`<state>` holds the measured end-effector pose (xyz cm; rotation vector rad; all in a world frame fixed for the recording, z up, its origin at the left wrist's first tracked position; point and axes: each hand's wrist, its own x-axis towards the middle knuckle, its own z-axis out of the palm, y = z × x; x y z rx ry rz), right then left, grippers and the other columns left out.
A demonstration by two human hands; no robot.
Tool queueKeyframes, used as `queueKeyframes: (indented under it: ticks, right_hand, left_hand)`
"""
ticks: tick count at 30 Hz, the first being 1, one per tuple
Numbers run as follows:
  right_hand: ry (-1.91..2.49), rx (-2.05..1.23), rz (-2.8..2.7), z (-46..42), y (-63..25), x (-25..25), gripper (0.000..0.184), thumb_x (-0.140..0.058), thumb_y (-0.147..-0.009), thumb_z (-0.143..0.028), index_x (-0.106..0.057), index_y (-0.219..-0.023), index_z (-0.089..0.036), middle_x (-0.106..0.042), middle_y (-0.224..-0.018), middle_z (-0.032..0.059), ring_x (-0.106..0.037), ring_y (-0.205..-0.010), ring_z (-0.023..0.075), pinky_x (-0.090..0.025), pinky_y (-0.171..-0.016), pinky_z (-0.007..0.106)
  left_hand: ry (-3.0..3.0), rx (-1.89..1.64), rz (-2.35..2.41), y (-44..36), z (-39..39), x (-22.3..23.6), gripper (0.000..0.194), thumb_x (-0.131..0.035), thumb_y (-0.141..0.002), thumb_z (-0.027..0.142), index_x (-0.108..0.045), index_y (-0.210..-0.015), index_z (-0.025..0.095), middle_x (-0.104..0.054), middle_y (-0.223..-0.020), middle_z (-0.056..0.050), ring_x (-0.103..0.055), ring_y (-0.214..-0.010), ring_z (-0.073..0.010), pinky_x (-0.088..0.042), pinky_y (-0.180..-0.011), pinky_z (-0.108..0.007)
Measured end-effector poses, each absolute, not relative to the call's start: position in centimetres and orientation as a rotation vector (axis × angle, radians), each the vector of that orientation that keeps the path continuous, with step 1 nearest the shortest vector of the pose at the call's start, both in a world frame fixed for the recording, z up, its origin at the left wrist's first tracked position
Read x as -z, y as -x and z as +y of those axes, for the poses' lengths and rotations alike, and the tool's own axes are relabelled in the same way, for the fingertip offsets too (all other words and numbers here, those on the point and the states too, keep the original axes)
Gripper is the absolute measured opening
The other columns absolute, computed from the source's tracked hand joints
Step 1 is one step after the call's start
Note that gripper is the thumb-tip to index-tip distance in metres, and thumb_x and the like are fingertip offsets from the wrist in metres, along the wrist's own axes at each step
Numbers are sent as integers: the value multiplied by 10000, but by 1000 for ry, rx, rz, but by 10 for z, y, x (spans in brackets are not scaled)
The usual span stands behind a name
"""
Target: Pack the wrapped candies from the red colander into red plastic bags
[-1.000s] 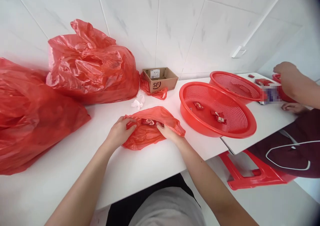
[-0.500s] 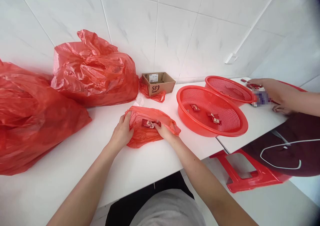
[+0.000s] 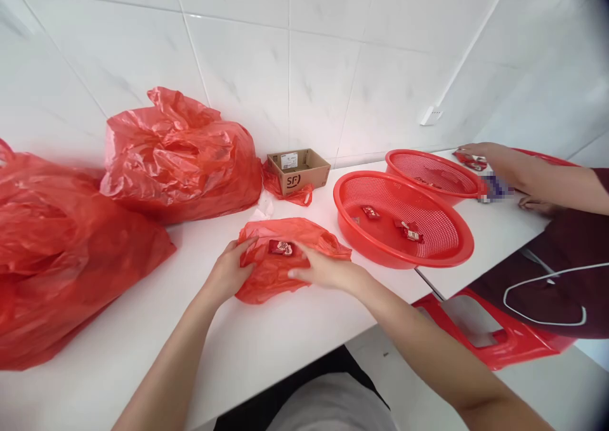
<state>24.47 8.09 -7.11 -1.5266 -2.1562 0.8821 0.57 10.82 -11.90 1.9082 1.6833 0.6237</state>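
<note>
A thin red plastic bag [image 3: 266, 282] lies crumpled on the white table [image 3: 290, 329] in front of me. On it rests a small dark red packet [image 3: 280, 247] with white lettering. My left hand [image 3: 231, 271] is at the bag's left side, thumb and fingers apart, touching the plastic. Over the bag's right part is my right hand [image 3: 321, 267], its fingers spread and nothing held in them. The packet sits between both hands. To the right stands a red perforated basket [image 3: 404, 256] with a few red packets [image 3: 412, 234] inside.
Two big stuffed red bags [image 3: 185, 164] fill the left side. A small cardboard box [image 3: 304, 179] stands by the wall. Behind the near basket is a second basket [image 3: 431, 158]. At the far right a co-worker's hand [image 3: 497, 158] handles packets, above a red stool [image 3: 504, 348].
My right hand has let go of the packet and drawn back a little, fingers opening. The bag lies flatter. The view has tilted upward slightly.
</note>
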Motion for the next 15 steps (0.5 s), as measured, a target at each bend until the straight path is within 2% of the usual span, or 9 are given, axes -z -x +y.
queueKeyframes:
  ticks: [2, 3, 5, 7, 9, 11, 15]
  right_hand:
    - [1286, -984, -2343, 67, -259, 26, 667, -688, -816, -494, -489, -1426, -310, -509, -1464, 48, -473, -1332, 299, -459, -1036, 436]
    - [1186, -1029, -2362, 66, -269, 5, 591, -647, -848, -523, -519, -1396, -342, -521, -1453, 18, -482, -1325, 270, -472, -1021, 400]
    - [1199, -998, -2298, 81, -293, -26, 427, -571, -909, -499, -599, -1299, -329, -648, -1286, 24, -634, -1121, 220, -542, -872, 335]
    - [1528, -628, -2145, 111, -318, -37, 389, -485, -962, -427, -568, -1309, -271, -686, -1185, 58, -677, -955, 195, -547, -789, 322]
    - [1863, -345, -2166, 141, -339, -31, 380, -487, -955, -340, -557, -1307, -213, -679, -1181, 99, -673, -923, 203, -534, -751, 312]
    - [2043, -332, -2321, 159, -352, -14, 352, -588, -883, -281, -618, -1227, -210, -696, -1140, 102, -682, -876, 213, -524, -706, 297]
    - [2046, -329, -2470, 161, -353, 23, 223, -723, -731, -209, -714, -951, -243, -727, -1000, 62, -688, -776, 209, -501, -643, 276]
  left_hand:
    - [-1900, -619, 1646, -5, 107, 114, 655, -517, -780, 287, -488, -1428, 198, -518, -1338, -116, -573, -1205, -287, -468, -1008, -390]
    - [-1882, -611, 1619, -5, 106, 112, 653, -519, -784, 303, -487, -1427, 197, -511, -1361, -117, -568, -1216, -291, -474, -1004, -394]
    - [-1824, -590, 1536, -4, 104, 107, 651, -529, -792, 328, -481, -1432, 216, -478, -1422, -111, -539, -1261, -298, -474, -1011, -398]
    - [-1752, -575, 1438, -1, 102, 103, 656, -552, -792, 339, -474, -1437, 246, -434, -1486, -85, -475, -1332, -301, -441, -1054, -397]
    - [-1700, -583, 1364, 2, 101, 100, 656, -582, -784, 343, -487, -1427, 258, -410, -1523, -61, -410, -1387, -302, -378, -1112, -400]
    - [-1626, -589, 1323, 4, 100, 98, 658, -596, -786, 350, -485, -1428, 256, -418, -1527, -58, -410, -1390, -305, -342, -1137, -414]
    - [-1354, -562, 1259, 1, 99, 94, 758, -615, -803, 403, -363, -1498, 236, -501, -1468, -112, -581, -1232, -323, -465, -1027, -448]
